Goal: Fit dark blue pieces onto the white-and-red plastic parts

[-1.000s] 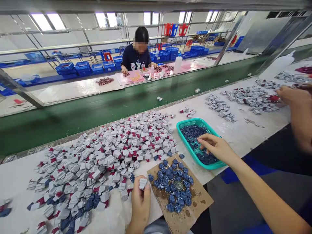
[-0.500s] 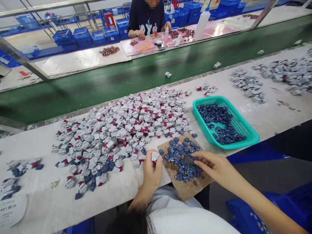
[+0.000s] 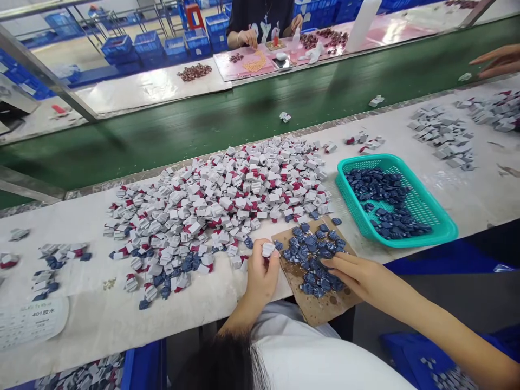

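Observation:
Between the thumb and fingers of my left hand (image 3: 262, 273) is a small light-grey plastic piece (image 3: 268, 249), held up at the cardboard's left edge. My right hand (image 3: 353, 273) reaches over the brown cardboard (image 3: 311, 312), its fingertips down among the small dark blue pieces (image 3: 311, 246). Whether those fingertips grip a piece is hidden by the hand. Beyond my left hand spreads a large heap of grey and dark red pieces (image 3: 227, 189), with some blue ones at its near edge.
A green basket (image 3: 441, 230) of blue pieces stands right of the cardboard. Behind the table runs a green conveyor belt (image 3: 195, 132) carrying a few grey pieces. Across it a co-worker (image 3: 262, 24) sits at a pink mat. Another person's hand (image 3: 498, 60) reaches in at far right.
The view has shifted, so the table things appear further right. My right fingers have gone lower into the blue pieces. Another person's hand has appeared over the belt at right.

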Tool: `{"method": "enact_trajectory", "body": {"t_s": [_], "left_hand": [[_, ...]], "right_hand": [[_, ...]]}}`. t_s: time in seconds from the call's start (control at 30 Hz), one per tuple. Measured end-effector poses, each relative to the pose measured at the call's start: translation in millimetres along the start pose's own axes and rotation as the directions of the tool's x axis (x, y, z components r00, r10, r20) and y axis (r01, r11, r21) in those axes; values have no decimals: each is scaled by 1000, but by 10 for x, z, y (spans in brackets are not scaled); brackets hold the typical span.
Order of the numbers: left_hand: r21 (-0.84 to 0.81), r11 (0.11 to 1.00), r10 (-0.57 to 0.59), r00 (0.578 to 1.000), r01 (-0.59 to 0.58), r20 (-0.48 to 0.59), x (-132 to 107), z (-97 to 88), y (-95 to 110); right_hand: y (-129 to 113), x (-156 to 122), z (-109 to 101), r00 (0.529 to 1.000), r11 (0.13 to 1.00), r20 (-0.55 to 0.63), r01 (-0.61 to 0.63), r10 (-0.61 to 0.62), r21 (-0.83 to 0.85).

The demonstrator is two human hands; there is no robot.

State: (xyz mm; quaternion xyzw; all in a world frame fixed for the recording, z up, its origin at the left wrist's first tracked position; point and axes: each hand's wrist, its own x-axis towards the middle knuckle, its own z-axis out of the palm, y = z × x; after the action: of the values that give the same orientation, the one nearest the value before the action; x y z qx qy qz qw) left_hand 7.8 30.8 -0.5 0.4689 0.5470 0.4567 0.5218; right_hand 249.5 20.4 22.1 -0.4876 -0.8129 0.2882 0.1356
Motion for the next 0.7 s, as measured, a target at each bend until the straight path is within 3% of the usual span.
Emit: {"method": "enact_trajectory", "body": {"t_s": [0.1,0.23,0.47,0.57,0.7], "left_hand": [[-127,990,-58,997,64,49,16,3,5],[-339,913,-149,960,226,237,44,-9,115],[-414,862,-166,935,292,314,-47,-83,370],[-414,861,-153,926,296,344,-93,-105,431],[-440,850,-125,923,289,365,-148,-116,506]], "right_hand": [[24,57,-45,998,1000,57,29,-28,-4],[51,121,-82,991,999,128,47,-49,18],[77,144,-125,988,998,148,26,-34,51],[-62,182,-217,998,993,43,35,-40,112],[-495,247,-328,973,960,-203,-56,114,274]]}}
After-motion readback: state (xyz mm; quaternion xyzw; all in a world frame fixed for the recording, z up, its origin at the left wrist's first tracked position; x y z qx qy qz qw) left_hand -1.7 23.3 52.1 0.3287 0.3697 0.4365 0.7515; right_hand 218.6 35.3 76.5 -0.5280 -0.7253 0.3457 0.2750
